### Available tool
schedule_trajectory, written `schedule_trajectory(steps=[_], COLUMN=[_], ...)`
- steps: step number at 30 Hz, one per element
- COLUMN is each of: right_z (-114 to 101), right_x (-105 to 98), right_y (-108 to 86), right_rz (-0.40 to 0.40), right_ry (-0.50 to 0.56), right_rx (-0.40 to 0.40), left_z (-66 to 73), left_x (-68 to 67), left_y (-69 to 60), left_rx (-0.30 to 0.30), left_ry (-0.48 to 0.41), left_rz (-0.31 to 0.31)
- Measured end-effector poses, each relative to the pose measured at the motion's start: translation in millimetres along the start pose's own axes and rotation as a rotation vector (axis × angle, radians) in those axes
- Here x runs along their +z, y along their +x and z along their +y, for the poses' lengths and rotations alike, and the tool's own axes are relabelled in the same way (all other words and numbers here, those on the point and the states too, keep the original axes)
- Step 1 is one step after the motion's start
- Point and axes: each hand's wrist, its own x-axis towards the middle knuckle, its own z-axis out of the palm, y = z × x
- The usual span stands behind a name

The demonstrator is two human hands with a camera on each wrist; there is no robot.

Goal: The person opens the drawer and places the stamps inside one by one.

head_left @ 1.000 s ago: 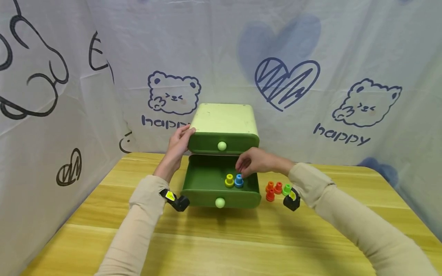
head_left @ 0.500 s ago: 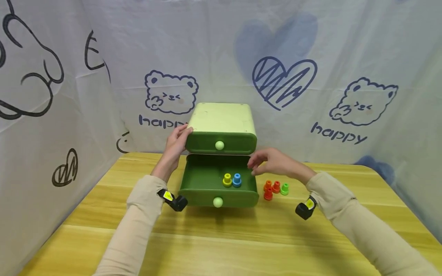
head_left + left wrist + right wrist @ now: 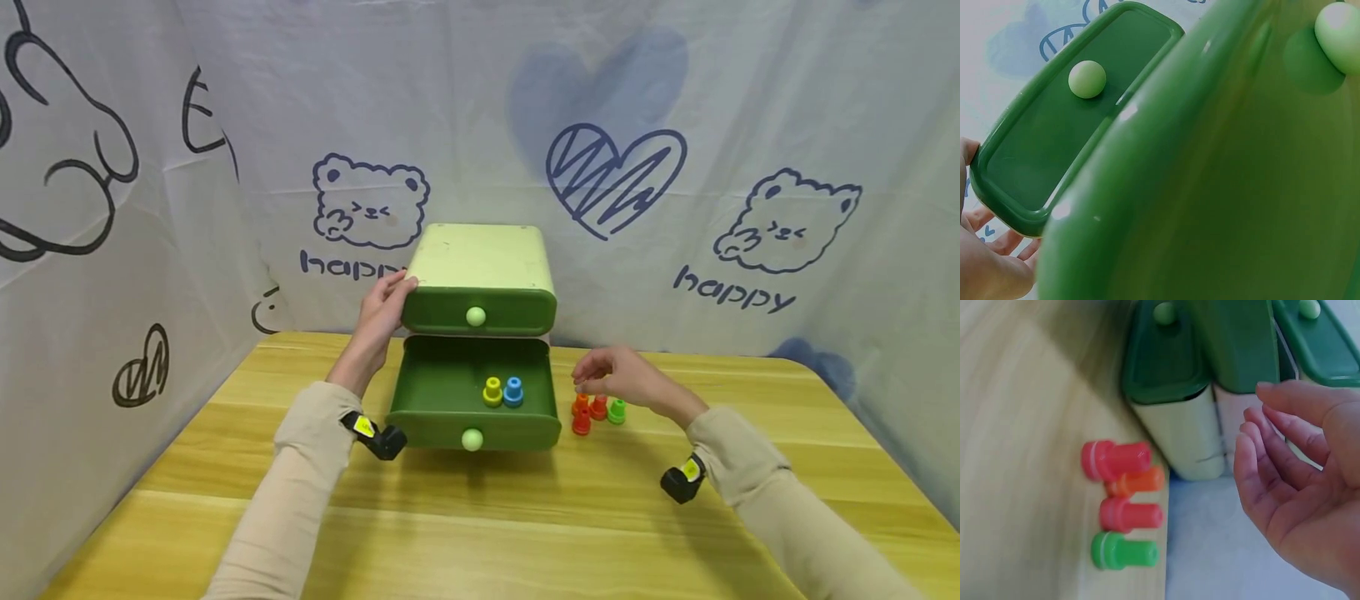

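A cream cabinet [image 3: 480, 254] with green drawers stands on the table. One green drawer [image 3: 442, 429], below the top one, is pulled out and holds a yellow stepped peg [image 3: 492, 394] and a blue one [image 3: 513, 393]. My left hand [image 3: 381, 308] rests against the cabinet's upper left side, its thumb at the front corner. Right of the cabinet, my right hand [image 3: 630, 382] hangs with bent fingers and nothing in them. Just below it stand an orange peg [image 3: 1138, 482], two red pegs, one nearer the front [image 3: 581, 423], and a green peg [image 3: 617, 412].
The wooden table [image 3: 480, 533] extends in front and to both sides. A white cloth with drawn bears and hearts [image 3: 615, 179] hangs behind. In the right wrist view, a closed lower drawer [image 3: 1163, 356] shows beneath the pulled-out one.
My right hand has left the blue peg in the drawer and moved right and down, over the loose pegs. My left hand stays at the cabinet's side.
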Motion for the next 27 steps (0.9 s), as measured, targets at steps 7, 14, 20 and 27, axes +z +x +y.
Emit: schedule_trajectory(steps=[7, 14, 20, 27], right_z=[21, 37, 46, 51], right_x=[10, 26, 36, 43], right_y=[-5.4, -8.9, -8.6, -9.7], right_rz=[0.095, 0.215, 0.233, 0.208], right_ry=[0.019, -0.1, -0.126, -0.132], right_rx=[0.069, 0.055, 0.022, 0.017], left_z=[0.7, 1.7, 2.5, 3.6], left_x=[-1.4, -0.8, 0.5, -0.5], left_y=[-1.3, -0.7, -1.0, -1.8], left_rx=[-0.001, -0.007, -0.014, -0.016], left_ry=[0.007, 0.009, 0.002, 0.011], left_rz=[-0.002, -0.005, -0.011, -0.01])
